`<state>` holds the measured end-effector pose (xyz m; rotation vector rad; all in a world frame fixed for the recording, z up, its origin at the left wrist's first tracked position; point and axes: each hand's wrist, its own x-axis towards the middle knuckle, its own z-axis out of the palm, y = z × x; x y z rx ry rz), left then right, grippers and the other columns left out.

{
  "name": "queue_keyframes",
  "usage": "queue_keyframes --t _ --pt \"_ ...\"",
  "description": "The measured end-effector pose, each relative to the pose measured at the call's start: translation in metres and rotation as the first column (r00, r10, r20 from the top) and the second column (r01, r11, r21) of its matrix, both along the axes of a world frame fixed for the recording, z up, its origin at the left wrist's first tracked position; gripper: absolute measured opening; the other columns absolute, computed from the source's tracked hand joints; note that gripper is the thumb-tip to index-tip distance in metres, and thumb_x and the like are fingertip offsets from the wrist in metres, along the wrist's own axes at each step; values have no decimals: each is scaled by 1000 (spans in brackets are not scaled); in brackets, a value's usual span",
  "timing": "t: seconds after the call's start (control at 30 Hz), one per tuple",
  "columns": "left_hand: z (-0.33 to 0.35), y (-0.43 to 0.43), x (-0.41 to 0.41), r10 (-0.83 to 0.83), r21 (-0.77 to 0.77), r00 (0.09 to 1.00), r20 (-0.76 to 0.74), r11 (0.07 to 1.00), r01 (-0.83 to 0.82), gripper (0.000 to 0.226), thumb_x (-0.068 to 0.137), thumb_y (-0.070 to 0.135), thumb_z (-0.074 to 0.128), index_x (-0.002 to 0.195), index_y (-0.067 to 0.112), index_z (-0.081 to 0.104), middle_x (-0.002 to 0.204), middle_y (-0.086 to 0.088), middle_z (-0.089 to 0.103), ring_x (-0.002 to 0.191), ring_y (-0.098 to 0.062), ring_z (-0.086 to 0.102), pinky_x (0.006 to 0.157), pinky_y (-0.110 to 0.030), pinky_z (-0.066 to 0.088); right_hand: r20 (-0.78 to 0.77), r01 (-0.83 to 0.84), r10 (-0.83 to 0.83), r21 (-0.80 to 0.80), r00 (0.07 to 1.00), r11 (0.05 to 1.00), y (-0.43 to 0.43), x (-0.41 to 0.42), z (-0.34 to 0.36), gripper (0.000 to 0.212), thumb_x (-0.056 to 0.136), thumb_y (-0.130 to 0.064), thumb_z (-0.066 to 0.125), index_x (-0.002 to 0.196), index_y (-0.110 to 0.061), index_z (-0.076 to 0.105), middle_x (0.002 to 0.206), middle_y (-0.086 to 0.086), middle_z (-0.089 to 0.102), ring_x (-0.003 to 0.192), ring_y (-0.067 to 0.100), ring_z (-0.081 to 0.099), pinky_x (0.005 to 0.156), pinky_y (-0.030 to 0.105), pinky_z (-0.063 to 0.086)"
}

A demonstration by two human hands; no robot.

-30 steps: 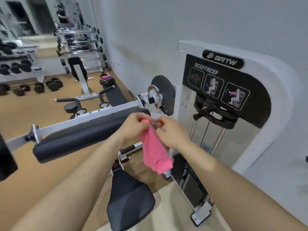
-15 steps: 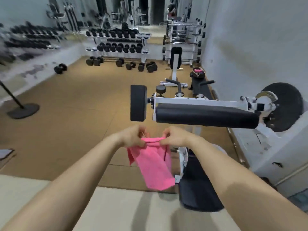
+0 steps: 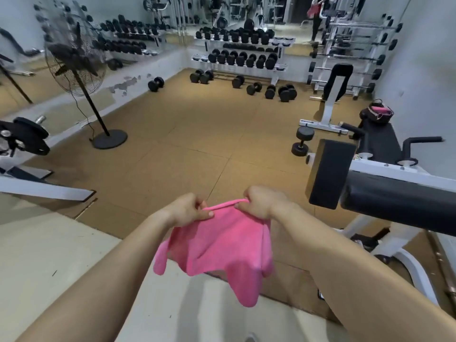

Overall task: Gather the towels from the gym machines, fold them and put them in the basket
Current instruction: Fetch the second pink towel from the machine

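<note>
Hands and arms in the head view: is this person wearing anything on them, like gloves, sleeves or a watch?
The left hand and right hand are bare, with no gloves or rings visible. The left forearm and right forearm are uncovered to the frame's edge: no sleeves, watch or wristband.

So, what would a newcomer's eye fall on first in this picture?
The bright pink towel, pinched at its top edge by the left hand and the right hand, hangs low in the middle. Behind it, a dumbbell rack stands at the far wall, with loose dumbbells on the brown floor. Far right, a dark basket holding something pink sits on a black bench.
</note>
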<state>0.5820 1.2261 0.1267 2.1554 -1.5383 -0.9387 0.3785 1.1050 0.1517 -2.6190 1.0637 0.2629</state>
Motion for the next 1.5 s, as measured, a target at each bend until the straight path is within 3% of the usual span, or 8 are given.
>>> queue_keyframes --t 0.23,0.47,0.73,0.9,0.97,1.07,1.2,1.5 --pt "-31 -103 122 18 12 989 148 1000 -20 8 90 20 70 86 19 64 70 4 63 66 -14 56 48 -10 34 -46 -9 8 -30 999 1000 -112 113 -26 43 89 -65 55 72 -26 53 78 -4 59 78 19 58 68 34 49" --pt "-29 -266 234 52 73 982 181 995 -66 32 96 33 60 68 18 57 55 3 64 56 -14 59 52 -23 37 -88 83 -79 41 993 996 -288 213 -35 42 92 -62 52 89 -22 65 90 -3 64 90 20 61 77 37 52" --pt "-22 -472 330 -76 60 968 240 996 64 19 90 12 55 101 16 70 88 0 67 84 -19 61 73 -27 47 -74 193 -192 9 979 981 -478 297 -30 38 95 -55 50 89 -19 60 86 -1 60 84 23 58 80 43 55" --pt "-28 -623 392 -162 22 959 234 987 161 14 85 10 56 86 22 63 81 4 64 79 -16 59 56 -20 38 -95 294 -296 -32 950 955 -599 336 -33 42 93 -58 49 76 -21 56 78 -2 61 74 20 58 59 30 42" --pt "-21 -686 411 -223 42 945 240 975 220 11 85 10 56 85 17 66 82 -1 67 80 -20 61 60 -27 43 -107 359 -358 -4 928 933 -645 346 -24 45 92 -61 49 72 -21 55 76 -2 60 73 20 58 59 31 42" --pt "-6 -781 430 -279 26 927 250 959 282 13 84 11 57 90 10 68 87 -6 70 84 -26 63 71 -34 50 -74 444 -443 -3 894 896 -716 357 -8 49 92 -65 46 74 -20 56 77 0 62 78 23 62 64 33 49" --pt "9 -902 432 -347 -25 909 230 932 362 10 84 9 58 85 16 65 83 0 68 83 -22 62 69 -29 46 -36 522 -521 28 853 853 -802 351 -5 52 91 -67 46 74 -20 58 75 -1 61 77 23 63 67 36 53" --pt "-6 -1183 351 -507 -98 827 243 836 540 18 92 11 55 94 24 67 97 1 71 93 -19 63 78 -26 43 7 693 -697 107 717 713 -1017 257 -48 39 91 -61 51 80 -24 55 88 0 64 83 22 61 71 37 50"
